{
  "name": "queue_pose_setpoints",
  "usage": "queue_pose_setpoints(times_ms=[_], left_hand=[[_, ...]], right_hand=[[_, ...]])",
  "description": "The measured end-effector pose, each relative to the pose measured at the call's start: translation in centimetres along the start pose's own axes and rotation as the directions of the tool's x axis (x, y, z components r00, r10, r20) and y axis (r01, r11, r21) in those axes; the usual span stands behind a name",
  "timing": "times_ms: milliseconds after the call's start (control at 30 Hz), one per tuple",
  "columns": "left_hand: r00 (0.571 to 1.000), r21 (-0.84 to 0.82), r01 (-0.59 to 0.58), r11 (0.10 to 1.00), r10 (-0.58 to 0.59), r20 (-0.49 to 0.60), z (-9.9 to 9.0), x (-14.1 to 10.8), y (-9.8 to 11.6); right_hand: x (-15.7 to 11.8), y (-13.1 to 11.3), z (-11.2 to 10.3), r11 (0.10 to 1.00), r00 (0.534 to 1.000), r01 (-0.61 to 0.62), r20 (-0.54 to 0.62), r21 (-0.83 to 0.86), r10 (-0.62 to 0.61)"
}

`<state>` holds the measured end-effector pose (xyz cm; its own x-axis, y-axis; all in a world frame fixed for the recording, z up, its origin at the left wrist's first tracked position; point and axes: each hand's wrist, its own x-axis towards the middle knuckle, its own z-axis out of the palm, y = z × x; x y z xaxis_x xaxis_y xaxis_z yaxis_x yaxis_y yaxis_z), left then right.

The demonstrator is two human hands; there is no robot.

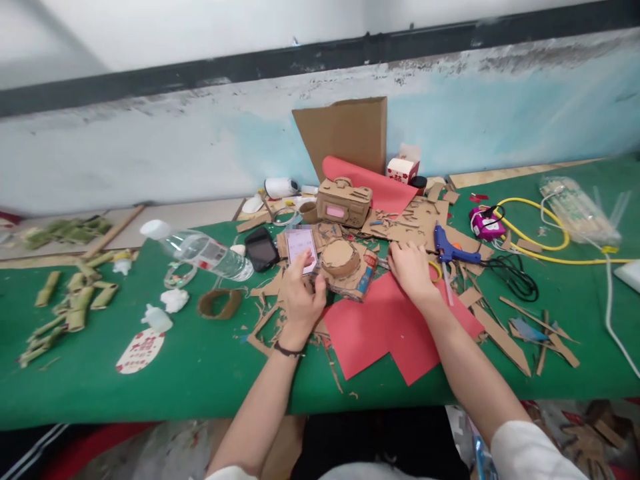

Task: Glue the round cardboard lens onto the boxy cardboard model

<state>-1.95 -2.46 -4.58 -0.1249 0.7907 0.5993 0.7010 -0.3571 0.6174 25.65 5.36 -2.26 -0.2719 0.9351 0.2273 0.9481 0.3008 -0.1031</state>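
My left hand [303, 293] reaches over a phone [301, 247] with a lit screen, one finger stretched onto the glass and the thumb apart. Just to its right lies a cardboard camera model [343, 263] with a round lens piece on top. My right hand [413, 270] is beside that model, fingers bent down over what look like scissors; a yellow handle [438, 271] shows at its right side. Under my right wrist spreads red paper [385, 327]. Behind stands a second cardboard camera [344, 202].
A blue glue gun [453, 248] stands right of my right hand. Cardboard scraps [500, 337] litter the green table. Leftward are a water bottle [200, 253], a dark device [261, 249], a cardboard ring [219, 304] and green stalk pieces [77, 307]. A yellow cable [563, 223] curves at right.
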Motion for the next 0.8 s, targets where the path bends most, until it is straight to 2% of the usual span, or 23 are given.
queue_pose_setpoints(times_ms=[67, 133, 267, 367, 467, 600, 667, 800], left_hand=[[1.0, -0.004, -0.015, 1.0, 0.015, -0.008, 0.0, 0.5, 0.5], [0.997, -0.035, -0.046, 0.998, 0.048, 0.067, 0.0, 1.2, 1.1], [0.963, -0.083, -0.067, 0.994, 0.086, 0.256, 0.2, 3.1, 2.2], [0.959, -0.097, -0.05, 0.994, 0.075, 0.274, 0.7, 4.1, 2.4], [0.976, -0.084, -0.056, 0.995, 0.072, 0.207, 1.0, 4.1, 2.3], [0.99, -0.046, -0.117, 0.992, 0.12, 0.075, 0.4, 3.3, 2.0], [0.987, -0.027, -0.16, 0.987, 0.16, 0.004, -0.1, 2.9, 1.7], [0.963, 0.019, -0.214, 0.977, 0.214, -0.166, -0.9, 2.4, 0.5]], right_hand=[[0.0, -0.2, 0.2, 1.0, 0.999, 0.008, -0.035, 0.016, -0.007], [0.1, -0.3, 0.3, 0.999, 0.997, 0.015, -0.075, 0.043, -0.012], [0.1, -0.1, 0.0, 0.995, 0.988, 0.033, -0.155, 0.099, -0.018], [0.1, 0.4, -0.3, 0.991, 0.989, 0.029, -0.148, 0.132, -0.009], [0.2, 1.0, -0.4, 0.984, 0.995, 0.003, -0.097, 0.179, 0.015], [0.1, 1.8, -0.3, 0.973, 0.998, 0.047, -0.06, 0.225, -0.034], [0.1, 2.4, -0.2, 0.976, 0.995, 0.027, -0.103, 0.217, -0.005], [0.1, 3.6, -0.3, 0.981, 0.963, -0.111, -0.229, 0.158, 0.146]])
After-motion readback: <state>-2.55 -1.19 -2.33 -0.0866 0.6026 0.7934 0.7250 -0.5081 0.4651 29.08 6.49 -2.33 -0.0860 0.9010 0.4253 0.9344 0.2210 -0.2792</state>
